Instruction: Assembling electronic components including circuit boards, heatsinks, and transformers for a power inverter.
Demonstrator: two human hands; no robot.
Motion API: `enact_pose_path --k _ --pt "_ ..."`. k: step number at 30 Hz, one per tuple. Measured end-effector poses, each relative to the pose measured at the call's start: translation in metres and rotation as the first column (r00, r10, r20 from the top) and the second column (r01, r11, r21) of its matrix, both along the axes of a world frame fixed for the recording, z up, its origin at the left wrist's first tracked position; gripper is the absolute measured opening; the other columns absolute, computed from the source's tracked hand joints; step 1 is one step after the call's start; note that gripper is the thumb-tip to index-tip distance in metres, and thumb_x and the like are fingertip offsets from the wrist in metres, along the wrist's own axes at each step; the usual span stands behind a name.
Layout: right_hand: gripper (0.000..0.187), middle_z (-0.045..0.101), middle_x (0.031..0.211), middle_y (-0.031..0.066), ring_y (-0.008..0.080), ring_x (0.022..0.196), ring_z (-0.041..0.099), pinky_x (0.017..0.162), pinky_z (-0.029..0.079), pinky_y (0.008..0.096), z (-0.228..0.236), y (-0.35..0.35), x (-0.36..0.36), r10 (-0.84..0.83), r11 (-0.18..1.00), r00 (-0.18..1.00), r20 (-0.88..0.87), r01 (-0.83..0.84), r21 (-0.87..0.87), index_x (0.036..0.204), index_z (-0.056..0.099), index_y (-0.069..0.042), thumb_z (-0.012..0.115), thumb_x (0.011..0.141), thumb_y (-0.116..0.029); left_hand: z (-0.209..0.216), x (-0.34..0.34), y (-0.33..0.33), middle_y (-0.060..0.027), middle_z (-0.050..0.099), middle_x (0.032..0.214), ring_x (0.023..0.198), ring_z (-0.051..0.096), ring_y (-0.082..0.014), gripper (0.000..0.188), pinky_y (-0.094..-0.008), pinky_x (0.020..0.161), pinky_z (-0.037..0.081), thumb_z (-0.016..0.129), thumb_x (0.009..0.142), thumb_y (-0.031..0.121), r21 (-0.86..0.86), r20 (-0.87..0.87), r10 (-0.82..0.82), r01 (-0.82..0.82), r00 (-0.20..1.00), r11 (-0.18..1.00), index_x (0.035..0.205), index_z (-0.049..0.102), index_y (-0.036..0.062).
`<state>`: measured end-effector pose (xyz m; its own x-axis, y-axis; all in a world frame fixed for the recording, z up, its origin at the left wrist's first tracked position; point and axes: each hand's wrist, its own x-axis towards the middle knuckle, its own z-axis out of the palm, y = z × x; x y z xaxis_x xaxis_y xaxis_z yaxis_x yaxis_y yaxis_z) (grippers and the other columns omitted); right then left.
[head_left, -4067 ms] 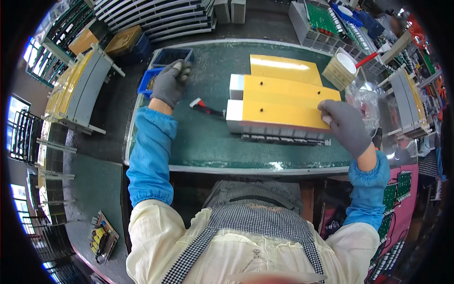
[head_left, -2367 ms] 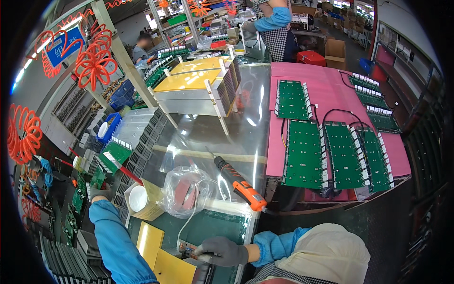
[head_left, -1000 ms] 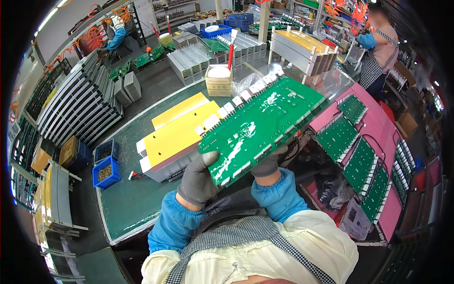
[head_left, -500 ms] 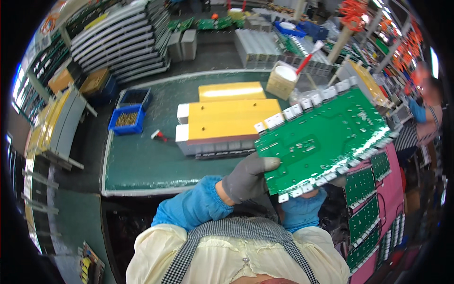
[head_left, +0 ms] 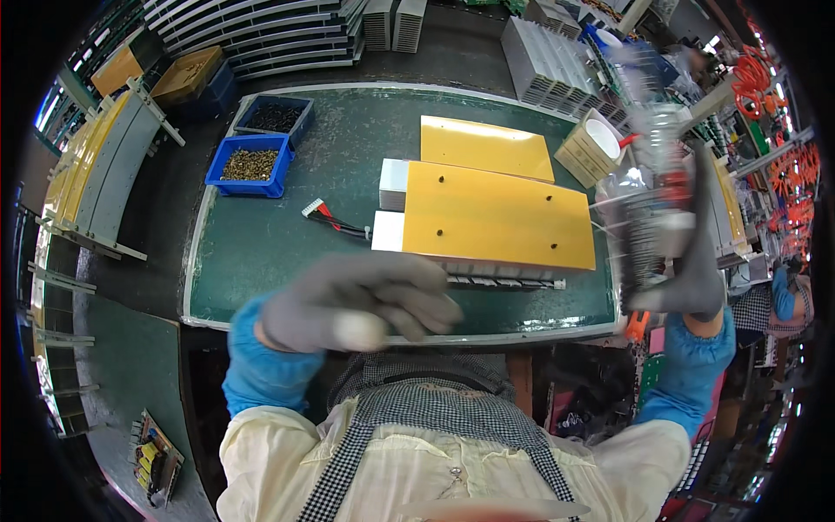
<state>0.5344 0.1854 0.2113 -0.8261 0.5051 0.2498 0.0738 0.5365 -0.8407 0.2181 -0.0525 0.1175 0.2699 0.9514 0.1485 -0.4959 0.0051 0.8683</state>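
My left hand (head_left: 365,300), in a grey glove with a pale thumb tip, hovers over the near edge of the green-topped table. It holds nothing, its fingers loosely bent and the thumb apart. Over at the right, my right hand (head_left: 691,283), gloved too, is closed at the lower end of the circuit board (head_left: 644,209). The board is now nearly edge-on and smeared by motion, so its face is hidden. Between the hands lies a yellow-topped metal case (head_left: 500,213) with several dark screws. A red and black cable with a white connector (head_left: 317,209) sticks out from its left side.
Another yellow panel (head_left: 487,146) lies behind the case. At the table's left stand a blue bin of brass-coloured small parts (head_left: 252,165) and a bin of dark parts (head_left: 277,115). A box with a white round top (head_left: 591,148) is at the right. Another person (head_left: 787,296) is far right.
The board has swung from face-up in front of me to nearly edge-on at the right, carried by my right hand. My left hand has let go of it and moved left.
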Motion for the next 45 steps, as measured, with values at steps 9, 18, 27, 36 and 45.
enact_pose_path --k 9,18,27,36,45 --pt "0.133 0.038 0.142 0.0277 0.0451 0.129 0.042 0.103 0.033 0.0557 -0.018 0.011 -0.112 0.02 0.674 0.743 0.669 -0.505 0.539 0.154 0.022 -0.014 0.089 0.043 -0.042 0.022 -0.041 0.071 -0.0309 0.035 0.148 0.141 0.029 -0.05 0.117 -0.0566 0.116 0.025 0.081 0.064 0.064 0.642 -0.765 0.643 -0.051 0.036 0.765 0.147 0.032 -0.002" --pt "0.133 0.039 0.14 0.0304 0.0468 0.124 0.046 0.103 0.035 0.0542 -0.041 0.033 -0.117 0.108 0.701 0.728 0.677 -0.539 0.468 0.155 0.021 -0.015 0.089 0.045 -0.044 -0.009 -0.045 0.109 -0.0321 0.031 0.149 0.144 0.021 -0.0511 0.129 -0.0628 0.117 0.015 0.071 0.06 0.082 0.455 -0.882 0.462 0.084 -0.095 0.886 0.145 0.03 -0.0043" --pt "0.132 0.034 0.146 0.0299 0.0465 0.132 0.039 0.105 0.03 0.0556 -0.042 0.034 -0.12 0.12 0.702 0.672 0.731 -0.578 0.416 0.154 0.025 -0.011 0.086 0.044 -0.052 -0.008 -0.048 0.11 -0.0322 0.035 0.146 0.141 0.028 -0.051 0.132 -0.0654 0.115 0.019 0.068 0.057 0.086 0.404 -0.902 0.416 0.119 -0.112 0.907 0.146 0.029 -0.0039" --pt "0.13 0.035 0.146 0.0312 0.0476 0.132 0.039 0.107 0.029 0.0544 -0.05 0.031 -0.115 0.114 0.663 0.717 0.688 -0.57 0.484 0.153 0.028 -0.01 0.084 0.045 -0.056 -0.008 -0.043 0.106 -0.0329 0.036 0.145 0.139 0.033 -0.0495 0.135 -0.0666 0.113 0.021 0.068 0.056 0.086 0.371 -0.895 0.397 0.154 -0.202 0.916 0.144 0.029 -0.0075" --pt "0.127 0.033 0.147 0.0321 0.0485 0.136 0.036 0.109 0.028 0.054 -0.055 0.028 -0.109 0.108 0.669 0.769 0.63 -0.525 0.526 0.151 0.031 -0.006 0.081 0.05 -0.064 -0.002 -0.033 0.108 -0.0329 0.034 0.146 0.139 0.034 -0.0472 0.133 -0.0646 0.114 0.02 0.07 0.058 0.084 0.344 -0.871 0.385 0.18 -0.304 0.922 0.144 0.029 -0.0087"
